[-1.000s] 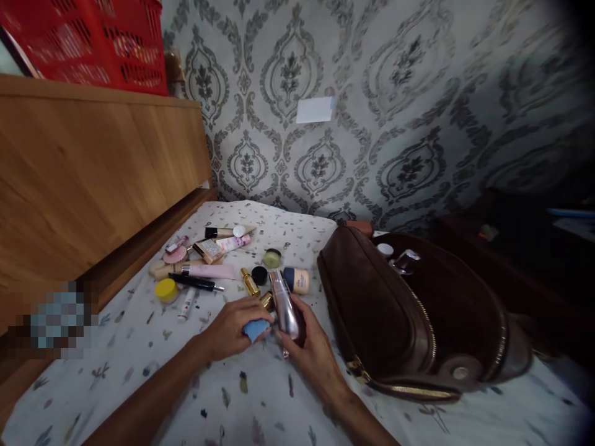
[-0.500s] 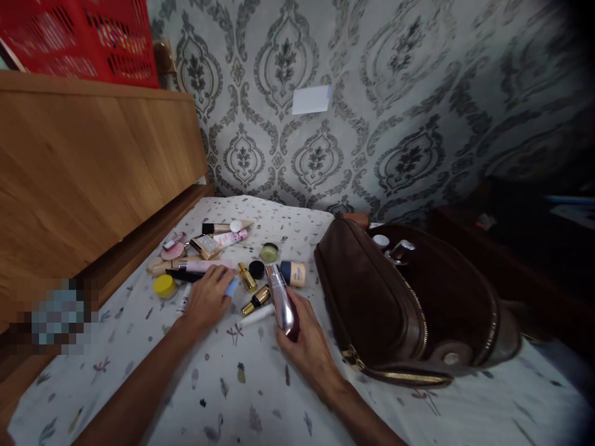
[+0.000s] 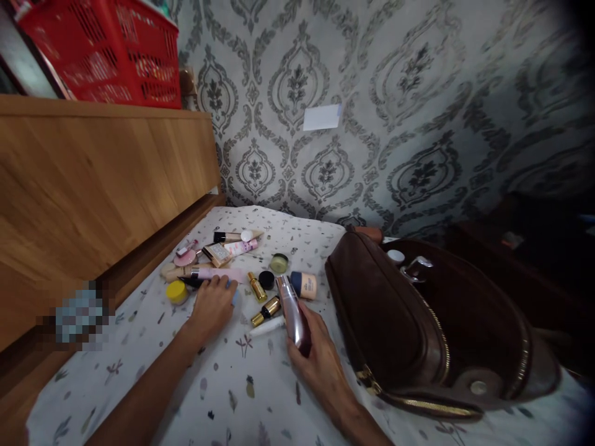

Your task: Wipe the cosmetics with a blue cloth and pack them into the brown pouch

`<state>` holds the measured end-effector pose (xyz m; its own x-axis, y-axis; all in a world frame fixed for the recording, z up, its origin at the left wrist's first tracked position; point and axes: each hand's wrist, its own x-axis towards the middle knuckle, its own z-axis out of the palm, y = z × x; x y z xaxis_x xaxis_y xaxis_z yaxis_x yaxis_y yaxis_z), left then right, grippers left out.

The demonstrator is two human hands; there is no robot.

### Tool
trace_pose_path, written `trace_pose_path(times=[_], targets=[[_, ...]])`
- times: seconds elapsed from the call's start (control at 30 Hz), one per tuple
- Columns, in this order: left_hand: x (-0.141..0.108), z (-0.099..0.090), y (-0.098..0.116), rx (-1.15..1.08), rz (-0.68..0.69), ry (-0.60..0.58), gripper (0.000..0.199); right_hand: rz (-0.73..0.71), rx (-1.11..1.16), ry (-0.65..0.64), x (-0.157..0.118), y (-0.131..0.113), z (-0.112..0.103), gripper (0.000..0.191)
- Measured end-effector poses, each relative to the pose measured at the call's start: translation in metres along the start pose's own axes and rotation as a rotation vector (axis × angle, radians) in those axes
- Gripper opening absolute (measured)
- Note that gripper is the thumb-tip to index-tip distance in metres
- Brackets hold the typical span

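Observation:
My right hand (image 3: 316, 353) is wrapped round a shiny pink bottle (image 3: 294, 316), tilted with its silver end away from me. My left hand (image 3: 212, 306) rests on the pile of cosmetics, its fingers bent over a light blue item (image 3: 235, 298) and beside a pale pink tube (image 3: 223, 273). Whether the fingers grip the blue item is hard to tell. A yellow-lidded jar (image 3: 176, 292) sits left of that hand. Between my hands lie a gold bottle (image 3: 256, 287), a black-and-gold bottle (image 3: 266, 311), a white tube (image 3: 266, 327) and a black round lid (image 3: 266, 280).
An open brown bag (image 3: 381, 310) stands on the right of the patterned cloth (image 3: 227, 384), with a white cap (image 3: 395, 257) inside. A wooden cabinet (image 3: 106, 186) borders the left, carrying a red basket (image 3: 116, 56). A patterned wall rises behind.
The view has shifted, so the scene sits lower and further right. My left hand's fingers have shifted slightly over the blue item, covering more of it. The right hand keeps its hold on the pink bottle.

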<state>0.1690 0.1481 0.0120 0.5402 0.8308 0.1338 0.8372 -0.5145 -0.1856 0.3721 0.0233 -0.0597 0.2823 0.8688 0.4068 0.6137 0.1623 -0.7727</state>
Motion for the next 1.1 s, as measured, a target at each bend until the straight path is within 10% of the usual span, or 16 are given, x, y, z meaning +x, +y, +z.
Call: trace_pose_path(times=[0.27,0.53,1.1], targets=[[-0.008,0.000,0.006,-0.048,0.035,-0.032,0.047,-0.022,0.042,0.000,-0.002,-0.006,-0.001,0.063],[-0.004,0.051,-0.004,-0.121,0.256,0.183,0.053,0.048,0.094,-0.024,0.001,-0.028,-0.013,0.072],[0.003,0.083,-0.021,-0.086,0.276,0.330,0.051,0.054,0.152,-0.008,0.000,-0.024,-0.016,0.074]])
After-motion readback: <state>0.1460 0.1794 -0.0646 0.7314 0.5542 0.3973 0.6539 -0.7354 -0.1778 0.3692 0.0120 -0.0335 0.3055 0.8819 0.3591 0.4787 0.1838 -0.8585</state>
